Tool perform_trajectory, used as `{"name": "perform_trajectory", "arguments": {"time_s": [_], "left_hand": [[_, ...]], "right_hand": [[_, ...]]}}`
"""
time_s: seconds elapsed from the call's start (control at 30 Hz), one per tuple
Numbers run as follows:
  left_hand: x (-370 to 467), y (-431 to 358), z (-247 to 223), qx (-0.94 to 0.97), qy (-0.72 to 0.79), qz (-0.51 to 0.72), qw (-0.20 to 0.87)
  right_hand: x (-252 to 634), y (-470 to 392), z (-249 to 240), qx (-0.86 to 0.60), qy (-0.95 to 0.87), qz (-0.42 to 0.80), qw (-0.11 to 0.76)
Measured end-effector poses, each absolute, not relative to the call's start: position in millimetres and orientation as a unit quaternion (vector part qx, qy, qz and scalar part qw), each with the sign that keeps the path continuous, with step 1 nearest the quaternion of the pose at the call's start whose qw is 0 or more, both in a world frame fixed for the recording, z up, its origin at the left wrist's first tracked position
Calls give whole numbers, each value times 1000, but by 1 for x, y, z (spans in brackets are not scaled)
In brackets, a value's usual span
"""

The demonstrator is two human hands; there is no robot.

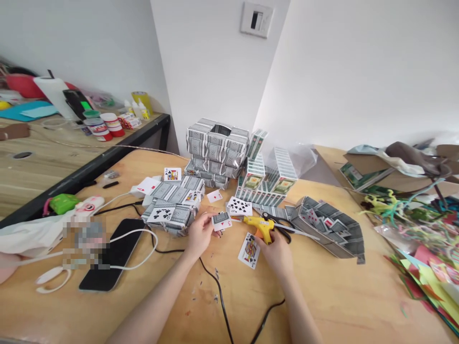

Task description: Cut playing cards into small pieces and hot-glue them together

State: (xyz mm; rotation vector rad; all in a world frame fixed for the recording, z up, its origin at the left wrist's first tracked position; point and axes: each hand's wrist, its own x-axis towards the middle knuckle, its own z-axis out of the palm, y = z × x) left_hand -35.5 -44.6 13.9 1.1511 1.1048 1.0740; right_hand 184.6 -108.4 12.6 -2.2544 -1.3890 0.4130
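My left hand (201, 235) pinches a playing card (223, 224), a three with red hearts whose upper part shows a grey patterned piece. In my right hand (277, 251) is a yellow glue gun (263, 228), its nozzle pointing left toward that card. A jack card (249, 250) lies face up beside my right fingers. Behind the nozzle rests a black-suited number card (239, 206). Black-handled scissors (284, 231) lie partly behind the glue gun. Left of my left hand sits a box-like block covered in cards (174, 203), with loose cards on top.
A larger card-covered structure (217, 148) stands at the back beside stacked card packs (265, 184). An open card-covered container (328, 229) holds scraps at right. A phone (113, 255) and white cable lie left. A black cord (218, 286) crosses the table front.
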Motion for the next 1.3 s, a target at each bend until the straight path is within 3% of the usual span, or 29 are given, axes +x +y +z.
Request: {"name": "perform_trajectory", "arguments": {"time_s": [0.23,0.33,0.47,0.77,1.3], "left_hand": [[-36,-45,10,556,564,418,445],[-39,-44,10,615,579,382,377],[-40,-44,10,677,582,346,290],[-38,-48,6,741,567,290,213],[-40,-49,4,775,530,299,171]], "right_hand": [[179,-111,25,-788,-446,183,383],[174,-113,27,-771,-472,146,401],[165,-115,27,-748,-521,150,383],[157,-118,21,-758,-578,130,273],[156,-117,24,-797,-558,100,209]]}}
